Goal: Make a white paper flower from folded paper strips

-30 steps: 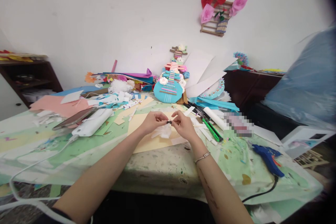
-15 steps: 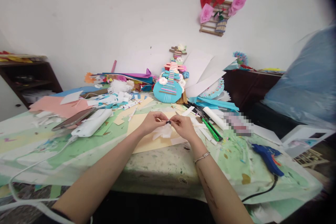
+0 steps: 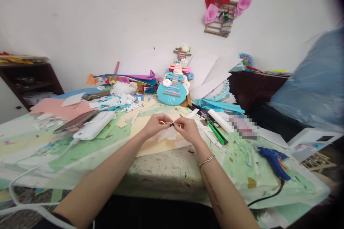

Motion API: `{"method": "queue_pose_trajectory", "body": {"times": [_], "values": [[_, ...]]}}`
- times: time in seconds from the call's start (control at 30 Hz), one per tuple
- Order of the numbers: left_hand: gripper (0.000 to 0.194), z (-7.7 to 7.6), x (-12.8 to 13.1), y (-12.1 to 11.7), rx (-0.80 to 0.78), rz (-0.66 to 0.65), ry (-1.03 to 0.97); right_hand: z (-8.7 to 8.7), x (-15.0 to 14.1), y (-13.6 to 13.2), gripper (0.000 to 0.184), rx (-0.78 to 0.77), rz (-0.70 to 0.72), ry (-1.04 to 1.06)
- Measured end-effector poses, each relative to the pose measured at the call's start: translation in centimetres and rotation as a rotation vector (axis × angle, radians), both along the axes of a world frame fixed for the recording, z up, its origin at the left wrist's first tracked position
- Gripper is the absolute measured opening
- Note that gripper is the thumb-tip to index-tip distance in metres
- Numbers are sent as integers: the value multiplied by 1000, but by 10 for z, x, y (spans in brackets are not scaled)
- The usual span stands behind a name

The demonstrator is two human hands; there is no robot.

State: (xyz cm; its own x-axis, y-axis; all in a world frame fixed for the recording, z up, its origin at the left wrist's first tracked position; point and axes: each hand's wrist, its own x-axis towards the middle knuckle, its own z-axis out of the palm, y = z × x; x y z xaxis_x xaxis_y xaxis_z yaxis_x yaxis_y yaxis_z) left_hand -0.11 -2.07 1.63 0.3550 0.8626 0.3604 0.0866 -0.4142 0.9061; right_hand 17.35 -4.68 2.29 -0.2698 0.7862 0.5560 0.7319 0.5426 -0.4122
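Over the cream sheet of paper (image 3: 146, 146), my left hand (image 3: 158, 126) and my right hand (image 3: 186, 128) meet, thumbs and forefingers pinched. Between the fingertips shows a tiny bit of a white piece of paper (image 3: 172, 123); the fingers hide most of it. Beneath the hands, thin white paper strips (image 3: 167, 136) lie on the cream sheet. A bracelet (image 3: 206, 161) circles my right wrist.
A blue glue gun (image 3: 275, 162) lies at right, its black cord over the table edge. Green pens (image 3: 216, 132) and a white roll (image 3: 219, 121) lie nearer. At left sit a white power bank (image 3: 94, 125) and cable. A turquoise paper guitar (image 3: 172, 93) stands behind.
Both hands keep almost the same place. The fingertips have shifted slightly, and less of the white paper shows below them.
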Motion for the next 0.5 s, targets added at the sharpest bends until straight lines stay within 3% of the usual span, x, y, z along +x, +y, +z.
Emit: {"method": "queue_pose_trajectory", "body": {"times": [0.2,0.5], "values": [[17,2,-1,0,-40,-61,-46,-1,0,1,10,-6,-11,40],[17,3,-1,-1,-55,-39,-40,-2,1,1,13,30,16,56]]}}
